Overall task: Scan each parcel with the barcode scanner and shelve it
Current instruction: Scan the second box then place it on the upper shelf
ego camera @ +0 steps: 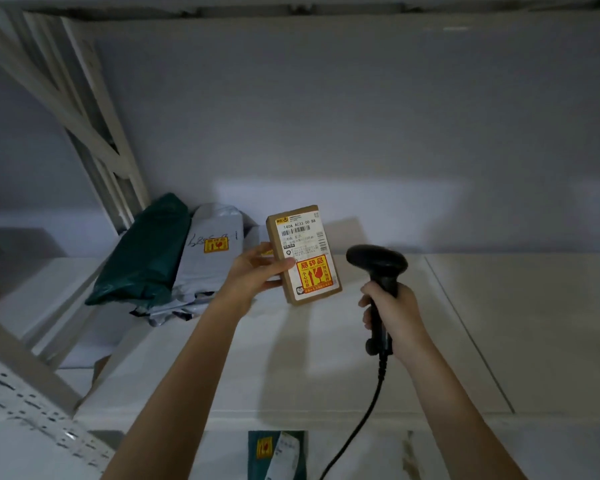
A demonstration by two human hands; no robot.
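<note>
A small brown cardboard parcel (303, 254) with a white label and a yellow-red fragile sticker stands tilted above the white shelf (465, 323). My left hand (257, 273) grips its left edge, thumb on the label face. My right hand (392, 317) holds the handle of a black corded barcode scanner (378, 268), whose head sits just right of the parcel.
A dark green bag parcel (142, 254) and a grey bag parcel (208, 251) lean at the shelf's left end beside the white upright frame (94, 133). Another green parcel (278, 452) lies on the level below. The scanner cable (357, 427) hangs down.
</note>
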